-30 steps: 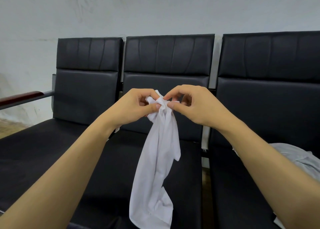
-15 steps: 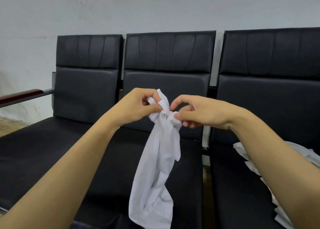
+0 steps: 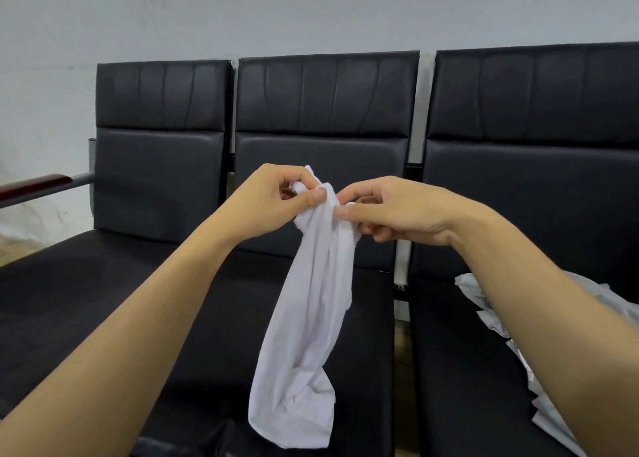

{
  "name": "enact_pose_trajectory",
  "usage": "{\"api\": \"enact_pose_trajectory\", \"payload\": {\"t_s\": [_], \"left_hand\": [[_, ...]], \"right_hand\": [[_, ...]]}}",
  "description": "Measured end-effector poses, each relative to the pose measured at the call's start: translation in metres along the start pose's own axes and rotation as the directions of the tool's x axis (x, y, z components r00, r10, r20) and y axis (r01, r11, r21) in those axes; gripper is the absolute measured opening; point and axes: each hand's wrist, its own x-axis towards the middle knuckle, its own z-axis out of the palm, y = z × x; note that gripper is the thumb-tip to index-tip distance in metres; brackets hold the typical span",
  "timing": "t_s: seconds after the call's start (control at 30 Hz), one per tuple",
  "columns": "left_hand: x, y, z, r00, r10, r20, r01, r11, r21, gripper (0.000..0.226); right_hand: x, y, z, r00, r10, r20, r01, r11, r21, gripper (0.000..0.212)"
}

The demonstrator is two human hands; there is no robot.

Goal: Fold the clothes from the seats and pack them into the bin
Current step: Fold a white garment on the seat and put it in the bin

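Note:
A white garment [image 3: 307, 322] hangs bunched in the air over the middle black seat [image 3: 214, 318]. My left hand [image 3: 273, 202] pinches its top edge between thumb and fingers. Right beside it, my right hand [image 3: 387, 211] pinches the same bunched top with thumb and forefinger. The cloth's lower end droops down to about the seat's front edge. More pale grey-white clothing [image 3: 498, 318] lies on the right seat, partly hidden by my right forearm. No bin is in view.
Three black padded seats stand in a row against a pale wall [image 3: 311, 10]. The left seat [image 3: 69, 283] has a wooden armrest [image 3: 31, 185] on a metal bar at its far left. A narrow gap with wooden floor [image 3: 403, 353] separates middle and right seats.
My right hand has slid slightly right and lower along the garment's top, while the left hand keeps its pinch. More of the clothing on the right seat shows now.

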Motion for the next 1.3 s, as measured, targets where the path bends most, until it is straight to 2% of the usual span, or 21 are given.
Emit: {"api": "enact_pose_trajectory", "payload": {"t_s": [0.13,0.23,0.3,0.43,0.57,0.67,0.73,0.8,0.9,1.0,1.07,1.17,1.3], "left_hand": [[0.001,0.001,0.005,1.0,0.002,0.009,-0.003,0.999,0.036,0.013],[0.001,0.001,0.003,1.0,-0.021,0.001,0.021,0.999,0.048,0.011],[0.001,-0.001,-0.002,0.999,-0.034,0.011,0.033,0.996,0.08,0.008],[-0.002,-0.004,-0.013,0.997,-0.058,0.056,0.052,0.993,0.105,0.004],[-0.006,-0.009,-0.018,0.987,-0.104,0.121,0.092,0.99,0.107,0.006],[-0.002,-0.018,-0.04,0.987,-0.151,0.049,0.145,0.984,0.1,0.015],[0.021,-0.02,-0.063,0.987,-0.157,0.016,0.154,0.98,0.123,0.019],[0.04,-0.013,-0.091,0.989,-0.146,-0.003,0.144,0.972,0.187,0.022],[0.078,0.007,-0.133,0.993,-0.11,-0.032,0.114,0.937,0.331,0.035],[0.107,0.033,-0.167,0.99,-0.026,-0.141,0.081,0.912,0.402,0.047],[0.124,0.047,-0.188,0.966,0.025,-0.258,0.105,0.872,0.479,0.042],[0.149,0.065,-0.214,0.906,0.025,-0.422,0.157,0.907,0.391,0.034],[0.171,0.079,-0.234,0.859,0.07,-0.508,0.133,0.926,0.353,0.027]], "right_hand": [[0.005,0.001,0.006,0.994,-0.017,-0.105,0.023,0.998,0.057,0.03],[0.01,0.004,0.006,0.985,-0.016,-0.174,0.032,0.995,0.09,0.022],[0.009,0.005,0.003,0.993,0.002,-0.118,0.011,0.994,0.108,0.018],[0.003,0.005,0.001,0.999,-0.032,0.001,0.032,0.998,0.062,0.022],[-0.001,0.003,-0.005,0.994,-0.105,-0.038,0.098,0.983,-0.155,0.022],[-0.007,-0.002,-0.018,0.982,-0.12,0.146,0.159,0.944,-0.29,0.02],[-0.004,-0.012,-0.033,0.974,-0.043,0.222,0.129,0.912,-0.39,0.025],[0.008,-0.025,-0.044,0.97,-0.016,0.244,0.146,0.837,-0.527,0.029],[0.025,-0.032,-0.059,0.972,-0.023,0.235,0.189,0.671,-0.717,0.03],[0.037,-0.026,-0.069,0.981,-0.007,0.196,0.171,0.514,-0.841,0.031],[0.046,-0.02,-0.076,0.988,-0.019,0.156,0.151,0.399,-0.905,0.029],[0.058,-0.016,-0.085,0.993,-0.102,0.065,0.09,0.264,-0.96,0.027],[0.083,-0.035,-0.105,0.955,-0.291,-0.052,-0.006,0.157,-0.988,0.02]]}}
